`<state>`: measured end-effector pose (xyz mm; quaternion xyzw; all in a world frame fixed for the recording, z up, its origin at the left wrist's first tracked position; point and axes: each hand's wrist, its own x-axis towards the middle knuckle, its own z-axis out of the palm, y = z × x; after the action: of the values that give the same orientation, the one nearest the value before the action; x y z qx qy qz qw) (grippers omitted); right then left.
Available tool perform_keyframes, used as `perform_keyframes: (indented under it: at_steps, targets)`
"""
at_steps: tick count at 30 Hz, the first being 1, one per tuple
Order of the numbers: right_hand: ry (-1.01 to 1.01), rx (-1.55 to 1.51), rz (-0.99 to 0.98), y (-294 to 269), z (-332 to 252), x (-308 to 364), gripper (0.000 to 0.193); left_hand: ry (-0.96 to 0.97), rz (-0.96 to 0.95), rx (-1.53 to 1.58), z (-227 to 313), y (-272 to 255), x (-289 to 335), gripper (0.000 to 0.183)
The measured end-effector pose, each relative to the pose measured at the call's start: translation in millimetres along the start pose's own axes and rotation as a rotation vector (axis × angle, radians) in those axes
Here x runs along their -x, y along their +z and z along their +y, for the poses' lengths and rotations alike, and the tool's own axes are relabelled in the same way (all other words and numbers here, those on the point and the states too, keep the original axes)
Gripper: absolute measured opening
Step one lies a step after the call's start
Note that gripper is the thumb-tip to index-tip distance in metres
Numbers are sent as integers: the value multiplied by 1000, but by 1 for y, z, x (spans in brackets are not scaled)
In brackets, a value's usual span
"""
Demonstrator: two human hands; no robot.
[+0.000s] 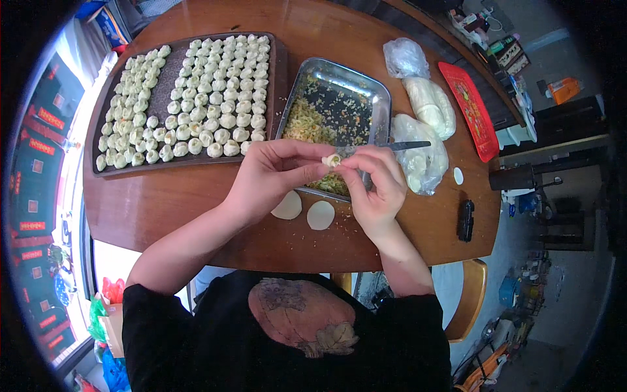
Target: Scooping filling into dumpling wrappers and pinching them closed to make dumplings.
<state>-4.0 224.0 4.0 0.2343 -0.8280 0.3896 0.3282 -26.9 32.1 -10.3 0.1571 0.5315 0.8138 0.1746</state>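
Above the near part of a metal tray, a small dumpling is pinched between my two hands. Its wrapper is gathered and a little filling shows at the top. My left hand grips it from the left with thumb and forefinger. From the right, the fingertips of my right hand press on its edge. Chopped yellow-green filling lies in the metal tray, partly hidden by my hands. Just below them, two round dough wrappers, a left one and a right one, lie flat on the table.
A dark baking tray with rows of finished dumplings fills the left. A flat-ended utensil juts past the metal tray's right rim. Plastic bags of dough, a red tray, a white disc and a black object lie right.
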Motion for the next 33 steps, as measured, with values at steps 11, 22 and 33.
perform_keyframes:
  at_steps: [11, 22, 33]
  targets:
    - [23, -110, -44, -2, 7, 5, 22, -62, -42, 64, 6, 6, 0, 27]
    - [-15, -133, -73, -2, 6, 2, 22, -126, -21, 147, 4, -2, -2, 23]
    - [-52, -52, -14, 0, 1, 2, 23, -103, -10, 104, 6, -1, 0, 26]
